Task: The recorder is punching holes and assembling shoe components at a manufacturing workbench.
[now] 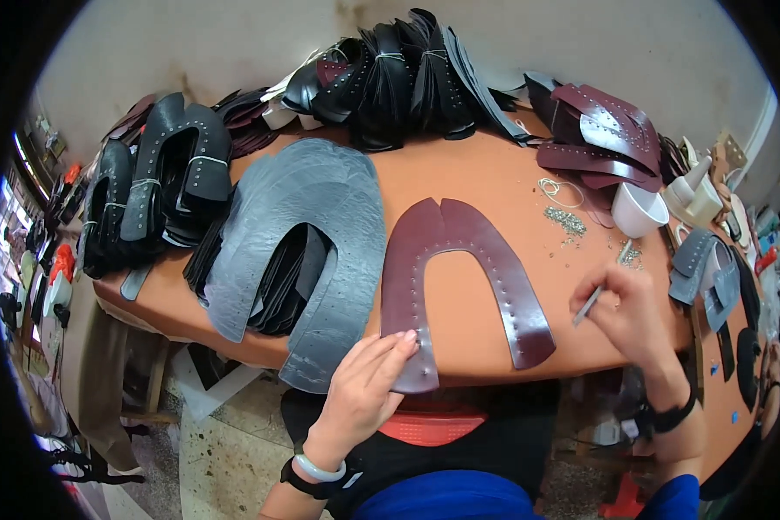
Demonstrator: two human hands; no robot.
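left hand (364, 381): bare, pale glossy bangle (319, 469) at wrist, black strap (310, 489) just behind | right hand (628, 316): bare, black wristband (672, 416) | torso: bright blue top (451, 498), matching right sleeve (674, 498), cuff above wristband | lap: black, garment type unclear

The bench (494, 178) is faced with a plain orange-brown surface. Tied bundles of black pieces (390, 91) are piled along its far edge, and further black bundles (204, 143) are stood near its left end. A maroon stack (611, 130) is set toward the far right corner. By the near edge, a maroon U-shaped piece (425, 230) is laid beside a grey U-shaped sheet (342, 186). Toward the right edge, small metal bits (565, 220) are scattered near a white cup (640, 212).
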